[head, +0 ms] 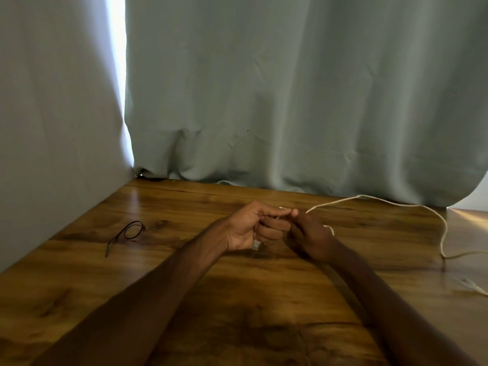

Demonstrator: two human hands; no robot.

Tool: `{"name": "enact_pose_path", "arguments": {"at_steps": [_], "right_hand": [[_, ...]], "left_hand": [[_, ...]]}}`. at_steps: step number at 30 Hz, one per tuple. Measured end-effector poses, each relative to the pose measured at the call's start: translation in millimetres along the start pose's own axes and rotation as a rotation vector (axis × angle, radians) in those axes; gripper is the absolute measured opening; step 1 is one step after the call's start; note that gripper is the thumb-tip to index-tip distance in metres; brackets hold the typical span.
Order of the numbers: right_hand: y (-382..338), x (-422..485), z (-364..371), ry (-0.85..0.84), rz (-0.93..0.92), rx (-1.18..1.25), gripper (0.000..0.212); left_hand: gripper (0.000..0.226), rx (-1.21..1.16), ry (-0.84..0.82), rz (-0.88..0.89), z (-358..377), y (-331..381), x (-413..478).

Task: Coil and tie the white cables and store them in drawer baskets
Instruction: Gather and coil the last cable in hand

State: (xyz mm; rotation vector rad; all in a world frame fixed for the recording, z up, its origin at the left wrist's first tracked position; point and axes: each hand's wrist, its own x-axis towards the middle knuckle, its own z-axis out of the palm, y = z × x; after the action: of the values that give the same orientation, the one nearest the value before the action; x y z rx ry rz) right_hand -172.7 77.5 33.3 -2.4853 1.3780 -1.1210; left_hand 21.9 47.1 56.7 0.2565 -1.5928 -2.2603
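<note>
A thin white cable (412, 206) runs from between my hands, arcs right across the wooden table (184, 299) and bends down towards the right edge. My left hand (253, 225) has its fingers curled round the cable's near end, and a pale connector pokes out below the palm. My right hand (311, 236) meets it fingertip to fingertip and pinches the cable just right of the left thumb. A short loop of cable shows behind the right hand. No drawer basket is in view.
A dark tie (126, 235) bent into a loop lies on the table to the left. Another pale cable end (472, 286) lies near the right edge. A grey-green curtain (290, 101) hangs along the table's back, and a wall (52, 128) stands at the left.
</note>
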Motion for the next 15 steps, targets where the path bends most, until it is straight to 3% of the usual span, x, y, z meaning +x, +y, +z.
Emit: {"name": "enact_pose_path", "arguments": {"at_steps": [6,8,10,15], "right_hand": [[17,8,-19,0.086,0.061,-0.357,0.041],[11,3,-16,0.047,0.053,-0.334,0.045],[4,-1,0,-0.041,0.052,-0.276,0.033],[-11,7,27,-0.22,-0.011,-0.294,0.03]], "left_hand": [[0.022,-0.112,-0.061,-0.138,-5,-10,7],[0.022,-0.14,-0.088,-0.073,-3,-8,9],[0.02,-0.144,-0.071,0.018,-4,-5,10],[0.032,-0.186,0.16,0.175,-20,-2,8]]}}
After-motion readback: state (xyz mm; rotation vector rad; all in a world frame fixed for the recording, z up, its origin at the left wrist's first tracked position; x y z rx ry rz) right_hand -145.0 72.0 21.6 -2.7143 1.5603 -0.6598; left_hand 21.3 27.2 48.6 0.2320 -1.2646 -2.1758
